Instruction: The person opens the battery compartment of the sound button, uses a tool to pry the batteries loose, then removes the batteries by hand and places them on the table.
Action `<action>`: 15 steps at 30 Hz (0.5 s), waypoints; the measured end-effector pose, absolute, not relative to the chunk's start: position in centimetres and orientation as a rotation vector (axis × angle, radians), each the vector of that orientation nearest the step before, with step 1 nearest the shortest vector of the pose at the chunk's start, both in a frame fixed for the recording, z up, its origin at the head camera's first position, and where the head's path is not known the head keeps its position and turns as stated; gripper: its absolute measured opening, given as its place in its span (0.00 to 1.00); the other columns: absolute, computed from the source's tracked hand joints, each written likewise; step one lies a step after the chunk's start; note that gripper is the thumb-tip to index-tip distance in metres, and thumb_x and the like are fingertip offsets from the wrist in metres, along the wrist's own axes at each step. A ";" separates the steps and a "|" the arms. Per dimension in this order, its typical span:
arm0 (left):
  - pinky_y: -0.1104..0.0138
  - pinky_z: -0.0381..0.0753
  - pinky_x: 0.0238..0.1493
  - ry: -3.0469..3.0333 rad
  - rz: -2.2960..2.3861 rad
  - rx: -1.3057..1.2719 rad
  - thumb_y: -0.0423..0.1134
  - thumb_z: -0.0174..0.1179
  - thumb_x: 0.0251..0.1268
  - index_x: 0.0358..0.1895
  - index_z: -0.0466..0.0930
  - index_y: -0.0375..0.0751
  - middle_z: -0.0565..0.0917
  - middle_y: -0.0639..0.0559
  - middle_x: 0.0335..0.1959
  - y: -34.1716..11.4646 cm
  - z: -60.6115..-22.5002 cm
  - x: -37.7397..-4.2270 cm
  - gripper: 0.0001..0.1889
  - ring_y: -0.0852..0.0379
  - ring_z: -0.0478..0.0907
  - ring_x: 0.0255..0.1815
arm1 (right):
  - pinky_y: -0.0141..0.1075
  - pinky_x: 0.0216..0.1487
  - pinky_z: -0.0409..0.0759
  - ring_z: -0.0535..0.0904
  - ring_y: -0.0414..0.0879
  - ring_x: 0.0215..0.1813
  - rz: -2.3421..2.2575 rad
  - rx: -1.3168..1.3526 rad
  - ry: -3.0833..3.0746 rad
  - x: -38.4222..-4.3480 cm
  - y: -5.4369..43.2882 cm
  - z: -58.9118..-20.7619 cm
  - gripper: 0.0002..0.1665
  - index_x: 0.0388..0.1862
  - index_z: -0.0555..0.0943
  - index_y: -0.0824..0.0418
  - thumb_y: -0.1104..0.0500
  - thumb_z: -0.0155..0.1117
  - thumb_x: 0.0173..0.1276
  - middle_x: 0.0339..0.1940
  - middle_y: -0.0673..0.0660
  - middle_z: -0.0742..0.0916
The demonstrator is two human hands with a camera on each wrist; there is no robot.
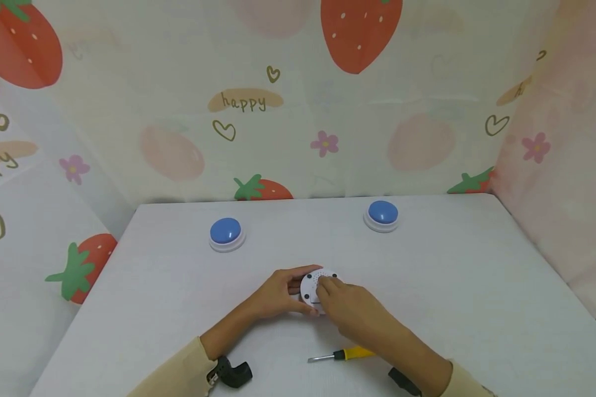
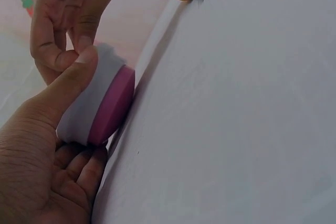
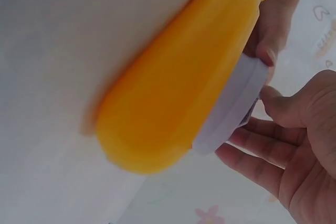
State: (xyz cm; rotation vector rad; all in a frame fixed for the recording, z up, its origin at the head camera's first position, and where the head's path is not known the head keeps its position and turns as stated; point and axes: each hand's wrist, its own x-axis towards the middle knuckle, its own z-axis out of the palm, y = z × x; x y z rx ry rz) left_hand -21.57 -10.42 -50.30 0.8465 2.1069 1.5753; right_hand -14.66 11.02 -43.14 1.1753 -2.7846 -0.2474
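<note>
My left hand (image 1: 274,298) holds a round white push button (image 1: 308,286) upside down, thumb on its near edge and fingers at the far side. Its underside faces up, with dark round feet and small holes. In the left wrist view, the pink dome (image 2: 113,106) points down at the table. The fingers of my right hand (image 1: 358,313) are bunched over the underside, covering part of it. In the right wrist view, a small dark part (image 3: 250,113) shows at the underside by the right thumb and fingers; I cannot tell whether they pinch it.
A screwdriver (image 1: 355,353) with a yellow handle lies in front of the hands, partly behind the right forearm. Two blue-domed push buttons stand farther back, one on the left (image 1: 225,231) and one on the right (image 1: 383,214). Strawberry-print cloth (image 1: 347,171) walls the white table (image 1: 477,286).
</note>
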 end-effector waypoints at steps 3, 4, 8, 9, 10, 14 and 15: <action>0.68 0.79 0.61 2.110 1.576 0.847 0.34 0.80 0.49 0.76 0.67 0.47 0.77 0.50 0.68 -10.4 -50.1 -21.7 0.47 0.59 0.80 0.61 | 0.39 0.56 0.84 0.81 0.51 0.61 -0.265 1.179 -2.771 -14.8 11.1 -43.0 0.27 0.61 0.78 0.66 0.60 0.75 0.65 0.61 0.62 0.82; 0.68 0.79 0.61 2.116 1.574 0.848 0.34 0.81 0.49 0.76 0.67 0.48 0.78 0.51 0.68 -10.4 -50.1 -21.7 0.47 0.59 0.80 0.61 | 0.39 0.55 0.84 0.82 0.51 0.61 -0.266 1.177 -2.771 -14.9 11.1 -42.9 0.27 0.61 0.78 0.66 0.60 0.74 0.65 0.61 0.61 0.82; 0.68 0.78 0.62 2.123 1.573 0.844 0.35 0.80 0.49 0.75 0.68 0.49 0.77 0.52 0.68 -10.5 -50.0 -21.7 0.46 0.59 0.80 0.61 | 0.38 0.54 0.85 0.83 0.50 0.58 -0.226 1.170 -2.824 -14.9 11.2 -42.7 0.27 0.62 0.77 0.66 0.62 0.74 0.65 0.62 0.61 0.81; 0.68 0.78 0.62 2.125 1.570 0.841 0.35 0.80 0.49 0.75 0.68 0.50 0.78 0.52 0.68 -10.5 -50.0 -21.7 0.46 0.59 0.80 0.61 | 0.38 0.54 0.85 0.83 0.50 0.57 -0.206 1.169 -2.840 -14.9 11.2 -42.6 0.27 0.62 0.77 0.66 0.64 0.73 0.65 0.62 0.61 0.81; 0.68 0.78 0.62 2.126 1.567 0.836 0.35 0.80 0.50 0.75 0.68 0.50 0.78 0.53 0.68 -10.5 -50.1 -21.7 0.46 0.59 0.80 0.61 | 0.38 0.53 0.85 0.83 0.50 0.57 -0.182 1.171 -2.856 -14.9 11.2 -42.6 0.27 0.61 0.76 0.66 0.65 0.73 0.65 0.62 0.61 0.81; 0.68 0.77 0.62 2.122 1.563 0.845 0.35 0.80 0.50 0.75 0.68 0.49 0.77 0.52 0.68 -10.5 -50.3 -21.6 0.46 0.60 0.79 0.62 | 0.38 0.53 0.85 0.83 0.49 0.56 -0.132 1.158 -2.908 -14.9 11.4 -42.3 0.29 0.62 0.76 0.64 0.66 0.74 0.63 0.62 0.60 0.81; 0.68 0.78 0.62 2.120 1.568 0.854 0.35 0.80 0.51 0.75 0.68 0.48 0.77 0.52 0.68 -10.5 -50.3 -21.7 0.46 0.59 0.79 0.62 | 0.39 0.54 0.85 0.83 0.49 0.56 -0.118 1.143 -2.921 -14.9 11.4 -42.1 0.29 0.62 0.76 0.64 0.66 0.75 0.62 0.62 0.59 0.82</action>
